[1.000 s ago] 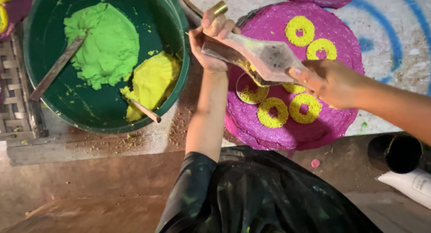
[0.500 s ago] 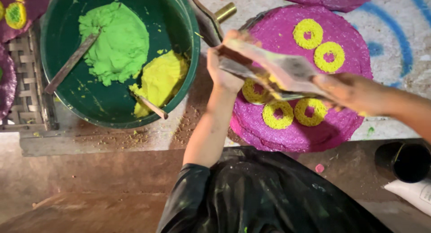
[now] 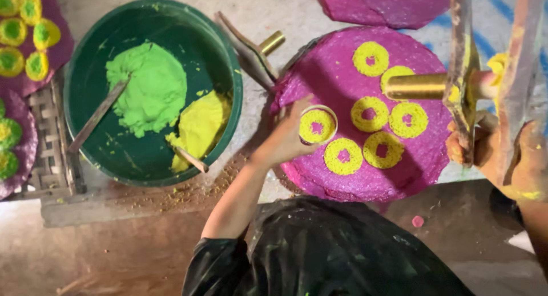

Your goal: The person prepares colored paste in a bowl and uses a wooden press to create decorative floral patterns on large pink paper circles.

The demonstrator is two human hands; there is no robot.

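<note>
Left fingers: the fingers (image 3: pixel 297 110) curl around a small round ring mold (image 3: pixel 318 125) and hold it tight.
Left hand: the left hand (image 3: pixel 283 137) presses the ring mold down on the big pink disc (image 3: pixel 365 182).
Ring mold: it is full of yellow paste with a pink dot in the middle, and it sits on the left part of the pink disc.
Right fingers: they wrap around a tool's handles, clamped shut.
Right hand: the right hand (image 3: pixel 514 159) is at the right edge, smeared with yellow.
Tool: the brass press tool (image 3: pixel 451 85) hangs over the right side of the pink disc.
Yellow rings: six yellow rings (image 3: pixel 370 58) lie on the pink disc, close together.
Green bowl: the green bowl (image 3: pixel 85 85) is to the left, with green paste (image 3: pixel 149 88), yellow paste (image 3: pixel 200 125) and two sticks (image 3: pixel 97 116) in it.
Far left: more pink discs with yellow and green rings (image 3: pixel 28 28) lie on a woven tray (image 3: pixel 48 159).
</note>
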